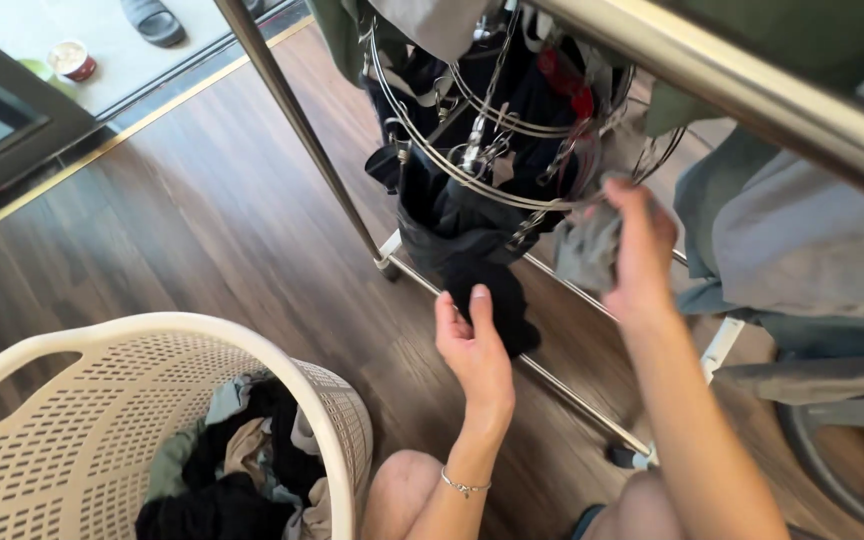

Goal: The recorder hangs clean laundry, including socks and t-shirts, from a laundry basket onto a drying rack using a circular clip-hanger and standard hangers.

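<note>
Right hand [640,250] pinches the grey cloth [584,250] below its clip; open left hand [474,345], touching the black garment [482,290], should steady it.

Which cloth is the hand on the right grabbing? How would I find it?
Find the round metal clip hanger hanging from the drying rack. At its right edge, the right hand pinches a small grey cloth. It is pale grey, while the clothes beside it are black.

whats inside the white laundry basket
The laundry basket holds a heap of crumpled clothes: black, grey-green and beige pieces. What lies under the top layer is covered, and the frame cuts off the basket's bottom.
</note>
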